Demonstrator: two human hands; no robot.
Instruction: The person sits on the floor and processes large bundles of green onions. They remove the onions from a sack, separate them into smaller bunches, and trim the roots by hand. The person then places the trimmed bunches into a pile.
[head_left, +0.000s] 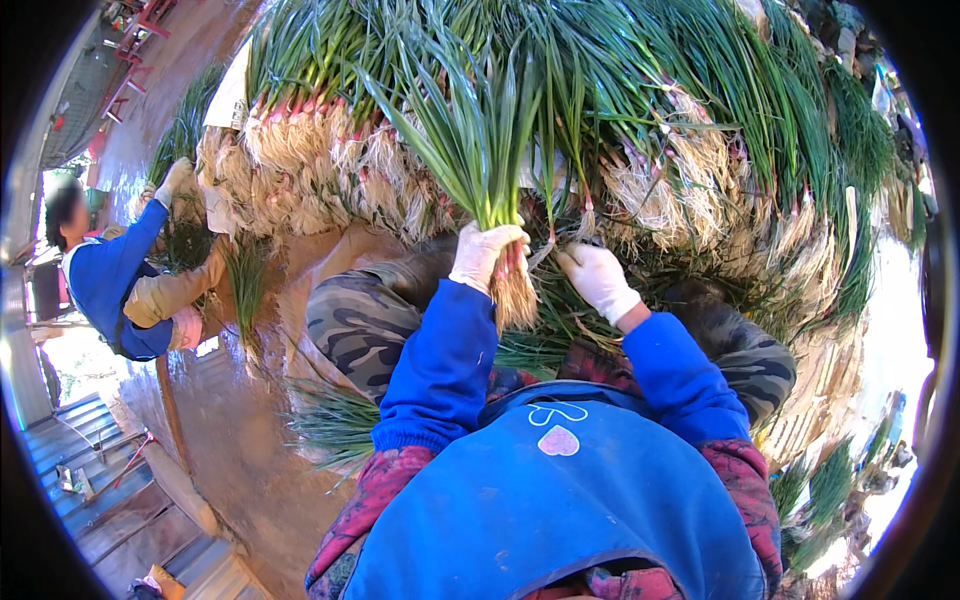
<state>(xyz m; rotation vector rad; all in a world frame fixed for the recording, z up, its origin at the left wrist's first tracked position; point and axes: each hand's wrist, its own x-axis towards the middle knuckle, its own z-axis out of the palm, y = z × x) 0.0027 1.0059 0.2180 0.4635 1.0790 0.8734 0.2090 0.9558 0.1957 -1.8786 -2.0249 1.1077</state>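
Observation:
My left hand (487, 255), in a pale glove, is closed round a bunch of green onions (480, 157); the leaves fan upward and the pale roots hang below the fist. My right hand (598, 279), gloved too, is beside it to the right, fingers curled near the roots of a single green onion (551, 232); whether it grips that plant cannot be told. Beyond both hands lies a large heap of green onions (637, 67), with reddish bases and tangled pale roots facing me.
Loose green leaves (532, 349) lie between my legs. More green onions (337, 424) rest on the brown floor (255, 480) at left. A co-worker in blue (112, 277) sits at the heap's left end. Red stools (131, 82) stand at upper left.

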